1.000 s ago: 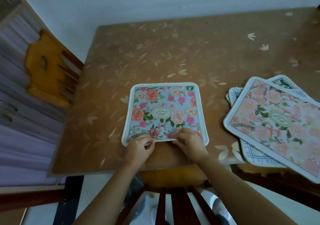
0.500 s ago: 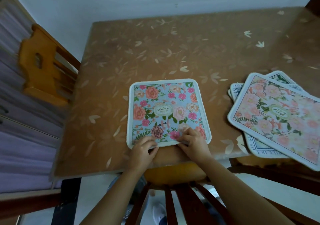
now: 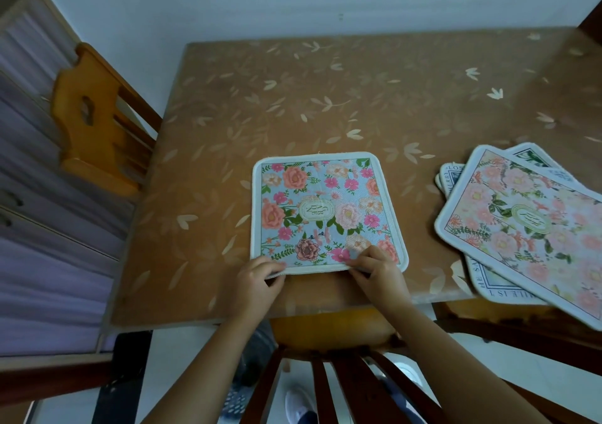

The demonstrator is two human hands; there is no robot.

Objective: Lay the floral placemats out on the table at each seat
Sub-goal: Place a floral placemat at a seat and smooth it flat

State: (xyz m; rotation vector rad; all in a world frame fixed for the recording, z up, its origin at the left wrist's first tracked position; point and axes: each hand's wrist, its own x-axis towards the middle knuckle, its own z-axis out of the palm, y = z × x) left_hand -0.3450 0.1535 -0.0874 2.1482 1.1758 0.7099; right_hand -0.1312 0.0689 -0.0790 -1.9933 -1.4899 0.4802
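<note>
Two hands: left hand, right hand both pinching blue floral fabric placemat, 6 o'clock edge
3 o'clock: pink floral placemat pile, kinda cropped

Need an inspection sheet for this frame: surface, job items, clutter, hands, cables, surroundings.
Surface: table, brown leaf-print cover.
Job's things: blue mat lies by the front edge; mat stack at right, fanned, pink mat on top, overhanging the front edge.
Clutter: nothing seen.
Hands: left hand and right hand both pinch the blue mat's near edge.
Cables: nothing seen.
Surroundings: wooden chair at the table's left; dark chair below the hands; wall behind.
</note>
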